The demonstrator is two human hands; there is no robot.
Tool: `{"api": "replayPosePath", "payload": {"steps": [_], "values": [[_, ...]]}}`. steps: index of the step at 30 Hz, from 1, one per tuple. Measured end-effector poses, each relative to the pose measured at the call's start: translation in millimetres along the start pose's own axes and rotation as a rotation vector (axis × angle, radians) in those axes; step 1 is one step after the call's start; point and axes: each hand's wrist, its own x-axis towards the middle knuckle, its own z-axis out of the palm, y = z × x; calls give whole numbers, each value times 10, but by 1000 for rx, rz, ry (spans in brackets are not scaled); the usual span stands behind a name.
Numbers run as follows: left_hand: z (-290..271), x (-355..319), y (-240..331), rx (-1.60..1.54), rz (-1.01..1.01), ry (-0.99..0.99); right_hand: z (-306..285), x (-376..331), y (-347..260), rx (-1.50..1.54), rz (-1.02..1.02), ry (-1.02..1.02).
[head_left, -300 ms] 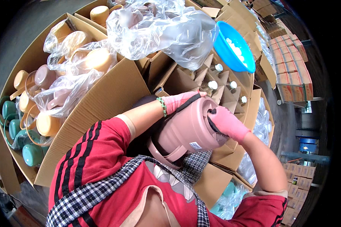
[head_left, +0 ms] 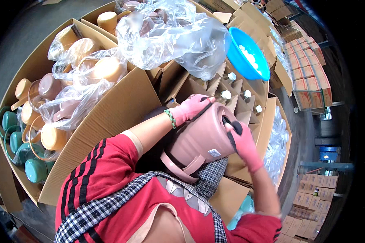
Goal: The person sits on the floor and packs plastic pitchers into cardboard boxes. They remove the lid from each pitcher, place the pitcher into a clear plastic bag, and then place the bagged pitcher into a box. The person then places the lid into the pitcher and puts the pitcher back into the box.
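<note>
The pink pot (head_left: 200,137) is gripped by the gloved left hand (head_left: 192,108), which is laid along its far left side with the fingers toward the end. The gloved right hand (head_left: 243,143) is held with bent fingers at the dark opening in the pot's right end; whether anything is pinched there cannot be told. The pot is tilted on its side in front of the body, its handle (head_left: 186,169) turned to the near side and a small white label (head_left: 214,152) stuck near the right end. Just beyond it, bottles with white caps (head_left: 226,95) are stood between cardboard dividers (head_left: 236,86). Farther off, white pieces (head_left: 249,56) are held in a blue bowl (head_left: 234,43), with clear plastic bags (head_left: 166,42) heaped to its left. At the left, peach, pink and green pots (head_left: 54,137) are packed in a large box (head_left: 105,131), some wrapped in plastic. At the far right, cartons (head_left: 306,75) are stacked.
</note>
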Motion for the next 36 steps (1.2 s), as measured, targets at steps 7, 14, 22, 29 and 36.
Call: {"api": "replayPosePath", "payload": {"steps": [7,14,22,29,36], "values": [[-1397,261,517,1554,428,694,254,-273,340,120,-322,379],[-1436,-779,1187,776,273,307,133,-252,179,680,-390,487],[-899,-1419,1559,237,365,-513,572,343,-508,402,-338,-223],[-1642,-1343,947,258,-3,672,182,-630,292,1129,-17,116],[-1345,-1295,-3,-178,-488,303,-284,-1404,1571,1475,-362,48]]}}
